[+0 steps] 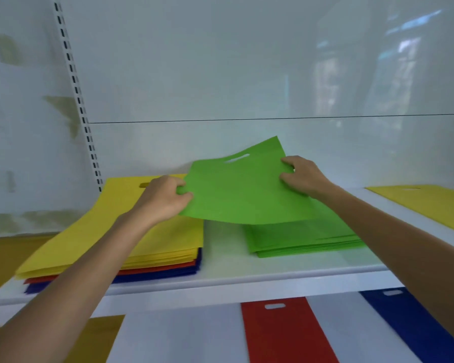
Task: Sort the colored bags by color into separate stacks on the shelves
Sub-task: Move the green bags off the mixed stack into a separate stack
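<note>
I hold a flat green bag (243,189) with a cut-out handle in the air over the white shelf (220,273). My left hand (165,197) pinches its left edge and my right hand (300,174) pinches its right edge. Below its right half lies a stack of green bags (304,239). To the left sits a mixed stack (152,247) with yellow bags on top, then red and dark blue ones underneath. A single yellow bag (427,203) lies at the shelf's far right.
On the lower shelf lie a red bag (281,334), a dark blue bag (414,326) and a dark yellow bag (102,336). A slotted upright rail (76,95) runs up the glossy white back panel at left.
</note>
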Demonstrator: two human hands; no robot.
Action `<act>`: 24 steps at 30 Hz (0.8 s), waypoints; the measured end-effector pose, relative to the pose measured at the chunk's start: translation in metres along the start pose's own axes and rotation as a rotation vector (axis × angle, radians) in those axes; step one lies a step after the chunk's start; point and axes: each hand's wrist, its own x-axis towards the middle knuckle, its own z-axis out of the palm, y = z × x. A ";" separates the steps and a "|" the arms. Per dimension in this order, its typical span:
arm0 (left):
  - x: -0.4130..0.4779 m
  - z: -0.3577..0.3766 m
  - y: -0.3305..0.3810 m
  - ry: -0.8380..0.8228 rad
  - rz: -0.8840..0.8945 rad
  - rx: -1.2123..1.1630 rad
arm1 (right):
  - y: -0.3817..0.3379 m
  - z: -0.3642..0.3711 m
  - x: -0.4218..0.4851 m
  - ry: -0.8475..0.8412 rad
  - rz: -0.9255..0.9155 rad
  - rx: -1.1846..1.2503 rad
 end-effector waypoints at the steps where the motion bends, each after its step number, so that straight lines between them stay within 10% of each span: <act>1: 0.001 0.008 0.013 -0.012 0.009 -0.007 | 0.011 -0.010 0.000 -0.009 0.001 0.001; 14: -0.015 0.111 0.076 -0.254 -0.120 0.138 | 0.132 -0.016 0.011 -0.381 0.154 -0.373; 24: -0.025 0.117 0.101 -0.252 -0.141 -0.064 | 0.148 -0.037 0.002 -0.383 0.190 -0.226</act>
